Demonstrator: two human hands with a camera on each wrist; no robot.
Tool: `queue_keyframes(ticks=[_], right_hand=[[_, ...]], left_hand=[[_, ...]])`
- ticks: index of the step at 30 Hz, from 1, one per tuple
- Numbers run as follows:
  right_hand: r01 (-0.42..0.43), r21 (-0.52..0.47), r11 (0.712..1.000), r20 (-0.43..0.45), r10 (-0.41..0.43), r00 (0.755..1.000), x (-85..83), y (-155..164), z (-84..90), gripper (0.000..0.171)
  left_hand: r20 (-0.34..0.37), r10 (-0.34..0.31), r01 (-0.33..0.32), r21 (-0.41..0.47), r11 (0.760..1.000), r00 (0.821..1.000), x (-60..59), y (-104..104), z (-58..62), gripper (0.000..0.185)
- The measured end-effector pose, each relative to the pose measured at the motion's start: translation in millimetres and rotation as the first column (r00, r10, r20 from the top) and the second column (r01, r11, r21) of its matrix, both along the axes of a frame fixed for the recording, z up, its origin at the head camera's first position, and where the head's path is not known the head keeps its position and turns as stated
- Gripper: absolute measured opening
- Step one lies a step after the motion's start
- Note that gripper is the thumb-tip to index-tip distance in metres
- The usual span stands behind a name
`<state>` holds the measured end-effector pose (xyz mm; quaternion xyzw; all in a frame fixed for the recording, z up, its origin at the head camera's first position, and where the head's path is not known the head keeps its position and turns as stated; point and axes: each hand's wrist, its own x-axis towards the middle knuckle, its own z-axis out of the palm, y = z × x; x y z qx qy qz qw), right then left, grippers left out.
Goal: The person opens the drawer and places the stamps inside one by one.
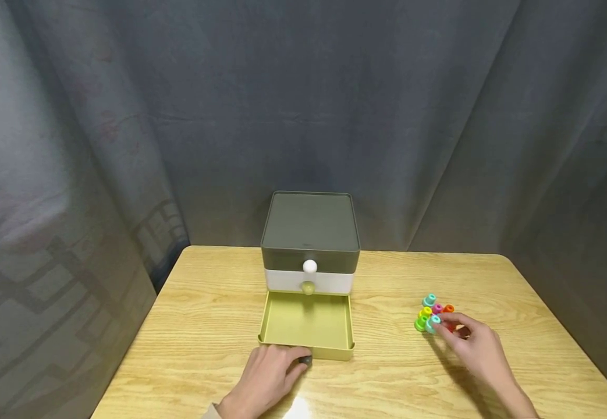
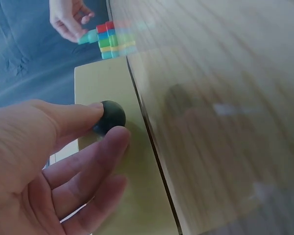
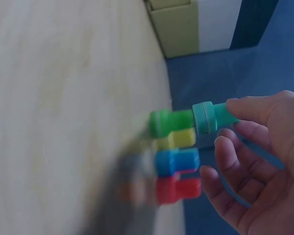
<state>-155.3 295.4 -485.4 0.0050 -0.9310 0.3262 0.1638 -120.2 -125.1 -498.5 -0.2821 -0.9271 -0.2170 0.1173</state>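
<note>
My left hand [image 1: 266, 378] pinches the dark round knob [image 2: 112, 117] between thumb and forefinger. That knob sits on the front of the yellow-green bottom drawer [image 1: 307, 317], pulled out of a small drawer unit [image 1: 311, 221] and bare inside. Over to the right, my right hand [image 1: 478, 349] pinches the narrow end of a turquoise toy peg [image 3: 205, 117]. In the right wrist view this peg is raised above the others, its wide end beside a green peg [image 3: 171, 122]. Yellow [image 3: 179, 139], blue [image 3: 176, 161] and red [image 3: 176, 189] pegs stand close by.
Another turquoise peg [image 1: 429, 300] stands at the back of the cluster, with a pink peg [image 1: 437, 308] and an orange peg [image 1: 448, 309]. The unit's white middle drawer [image 1: 284, 281] and dark top drawer [image 1: 284, 259] are closed. Grey curtains [image 1: 303, 116] surround the wooden table [image 1: 203, 314].
</note>
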Motion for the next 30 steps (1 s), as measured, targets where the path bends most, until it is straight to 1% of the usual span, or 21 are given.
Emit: queue_keyframes(ticks=[2, 4, 8, 10, 14, 18, 22, 28, 30], right_hand=[[-0.019, 0.005, 1.0, -0.021, 0.019, 1.0, -2.5, -4.8, 6.5, 0.021], [-0.042, 0.001, 0.999, -0.023, 0.042, 0.999, -4.7, -9.2, 13.2, 0.021], [-0.091, -0.025, 0.996, 0.021, 0.091, 0.996, -7.4, -21.9, 27.1, 0.024], [-0.113, -0.049, 0.992, 0.056, 0.116, 0.992, -9.1, -30.0, 33.8, 0.026], [-0.172, -0.087, 0.981, 0.09, 0.179, 0.98, -15.0, -48.6, 44.4, 0.022], [-0.259, -0.137, 0.956, 0.109, 0.274, 0.955, -22.8, -70.3, 50.4, 0.018], [-0.324, -0.188, 0.927, 0.137, 0.351, 0.926, -30.2, -92.4, 52.9, 0.018], [-0.407, -0.22, 0.886, 0.15, 0.443, 0.884, -42.7, -123.8, 53.6, 0.018], [-0.419, -0.222, 0.88, 0.155, 0.457, 0.876, -47.8, -132.7, 52.6, 0.019]], left_hand=[[0.01, -0.003, 0.003, 0.002, 1.0, 1.0, 0.1, 1.4, 0.3, 0.012], [0.027, -0.007, 0.007, 0.005, 1.0, 1.0, 0.4, 3.3, 0.8, 0.013], [0.057, -0.003, 0.003, 0.004, 1.0, 0.998, 1.4, 5.8, 2.0, 0.013], [0.053, 0.001, -0.001, 0.0, 1.0, 0.999, 1.6, 5.7, 2.1, 0.013], [0.045, 0.003, -0.003, -0.003, 1.0, 0.999, 2.2, 4.9, 2.6, 0.012], [0.022, 0.008, -0.008, -0.003, 1.0, 1.0, 2.6, 3.4, 3.2, 0.011], [0.008, 0.011, -0.011, 0.001, 1.0, 1.0, 2.2, 2.3, 3.3, 0.01], [0.003, 0.01, -0.01, -0.016, 1.0, 1.0, 1.5, 2.8, 2.7, 0.011], [0.002, 0.012, -0.012, -0.027, 1.0, 1.0, 0.8, 3.3, 2.8, 0.013]])
